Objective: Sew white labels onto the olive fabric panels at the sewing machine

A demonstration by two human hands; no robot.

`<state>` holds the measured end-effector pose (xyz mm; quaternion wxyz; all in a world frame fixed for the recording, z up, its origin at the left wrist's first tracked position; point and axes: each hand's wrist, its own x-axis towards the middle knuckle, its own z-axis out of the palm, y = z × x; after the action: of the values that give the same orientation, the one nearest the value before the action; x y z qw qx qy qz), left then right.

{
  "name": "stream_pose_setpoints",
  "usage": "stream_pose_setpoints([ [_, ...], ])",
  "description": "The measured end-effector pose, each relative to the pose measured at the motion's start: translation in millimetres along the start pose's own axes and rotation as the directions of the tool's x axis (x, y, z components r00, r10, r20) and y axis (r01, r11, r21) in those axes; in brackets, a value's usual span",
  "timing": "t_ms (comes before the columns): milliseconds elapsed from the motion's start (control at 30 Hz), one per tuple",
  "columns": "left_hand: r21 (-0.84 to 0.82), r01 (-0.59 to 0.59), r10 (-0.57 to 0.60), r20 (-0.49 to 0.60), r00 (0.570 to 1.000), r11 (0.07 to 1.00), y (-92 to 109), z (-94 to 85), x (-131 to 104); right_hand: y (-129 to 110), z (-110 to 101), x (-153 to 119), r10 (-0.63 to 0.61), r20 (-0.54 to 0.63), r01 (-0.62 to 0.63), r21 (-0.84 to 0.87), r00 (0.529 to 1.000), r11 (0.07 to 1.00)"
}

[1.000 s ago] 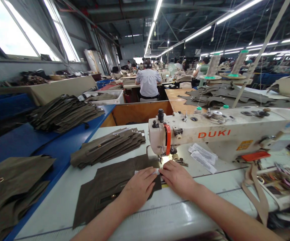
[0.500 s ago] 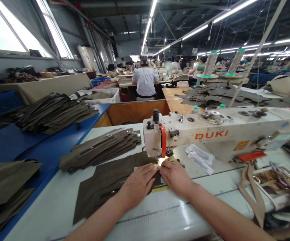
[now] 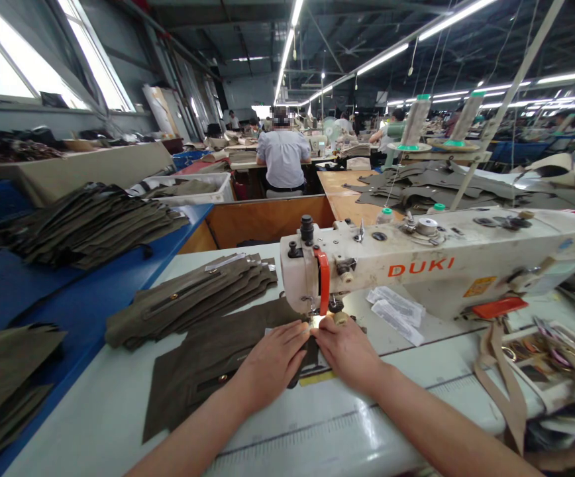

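Observation:
A dark olive fabric piece (image 3: 178, 381) with a zipped slot lies flat on the pale sewing table, its right end under the lit needle area of the white sewing machine (image 3: 417, 265). My left hand (image 3: 272, 364) rests on the fabric, fingers together and pointing at the needle. Just right of the needle area, my right hand (image 3: 344, 351) has its fingers curled together near the presser foot; whatever its fingertips hold is too small to make out. The fingertips of both hands nearly meet below the red guard (image 3: 322, 281).
Stacked olive pieces (image 3: 198, 298) lie behind the fabric. White labels (image 3: 397, 315) sit under the machine arm. At right is a tray (image 3: 550, 364) of small parts with beige straps. More fabric lies on the blue table (image 3: 168, 245). A person (image 3: 283, 159) sits ahead.
The view has shifted slightly, so the surroundings sit a little further left. Both hands keep nearly the same place and pose beside the needle.

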<state>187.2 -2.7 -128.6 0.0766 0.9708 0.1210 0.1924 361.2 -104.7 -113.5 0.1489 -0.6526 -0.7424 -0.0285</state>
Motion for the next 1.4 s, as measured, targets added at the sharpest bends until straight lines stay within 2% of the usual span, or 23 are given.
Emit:
stream_pose_setpoints([
  [467,0.008,-0.013,0.013,-0.018,1.0,1.0,0,-1.1,0,-4,1,0,0.012,-0.028,-0.011,0.009,1.0,1.0],
  [767,0.114,0.0,0.004,-0.034,0.999,0.993,-14,3.6,9,-5,2,-2,0.028,-0.061,-0.03,-0.019,0.998,0.999],
  [900,0.113,0.024,-0.022,-0.018,1.0,0.993,-16,3.3,7,-4,4,-5,0.015,-0.102,-0.015,-0.008,0.995,1.0],
  [1067,0.084,0.067,-0.07,0.037,0.997,0.994,-4,-5.4,-19,-3,10,-13,-0.068,-0.236,0.084,0.058,0.969,0.995],
  [1200,0.124,0.087,-0.096,0.07,0.993,0.988,18,-24.5,-46,-2,12,-19,-0.129,-0.295,0.173,0.129,0.947,0.977],
  [1267,0.202,0.168,-0.162,-0.044,0.986,0.965,25,-37.5,-59,-3,12,-20,-0.145,-0.317,0.202,0.155,0.937,0.967],
  [1333,0.278,0.32,-0.267,-0.214,0.94,0.905,27,-49.1,-77,-3,11,-21,-0.148,-0.331,0.216,0.176,0.932,0.961],
  [1367,0.302,0.368,-0.299,-0.253,0.92,0.879,27,-53.0,-89,-4,11,-22,-0.149,-0.332,0.219,0.183,0.931,0.958],
  [1400,0.325,0.361,-0.295,-0.237,0.926,0.874,25,-55.3,-102,-4,11,-23,-0.151,-0.328,0.221,0.19,0.932,0.957],
])
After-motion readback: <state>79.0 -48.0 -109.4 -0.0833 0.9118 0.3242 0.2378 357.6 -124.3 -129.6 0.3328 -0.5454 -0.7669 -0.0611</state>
